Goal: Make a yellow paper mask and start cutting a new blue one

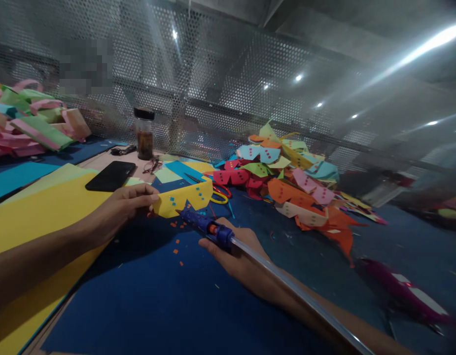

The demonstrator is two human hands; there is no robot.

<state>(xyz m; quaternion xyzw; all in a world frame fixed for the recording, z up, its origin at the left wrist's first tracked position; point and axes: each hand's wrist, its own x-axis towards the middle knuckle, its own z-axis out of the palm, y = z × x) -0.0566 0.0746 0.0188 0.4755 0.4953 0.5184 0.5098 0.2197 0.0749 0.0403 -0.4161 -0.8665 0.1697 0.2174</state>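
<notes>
Between the thumb and fingers of my left hand (133,202) is the left end of a yellow paper mask (187,195), dotted with small blue squares. My right hand (242,256) grips a blue glue gun (205,224), and a long clear glue stick (287,283) runs out of its back. The gun's nozzle points at the mask's lower edge; whether it touches cannot be made out. Small orange paper squares (176,251) lie loose on the dark blue sheet (146,305) below. Behind the mask are scissors with red and yellow handles (219,196).
A pile of colored paper masks (287,167) lies to the right. Yellow sheets (46,212), a black phone (111,176) and a dark-lidded jar (144,135) are at left. Folded paper pieces (35,121) stand farther left. A purple object (405,288) lies far right, before a perforated metal screen (220,93).
</notes>
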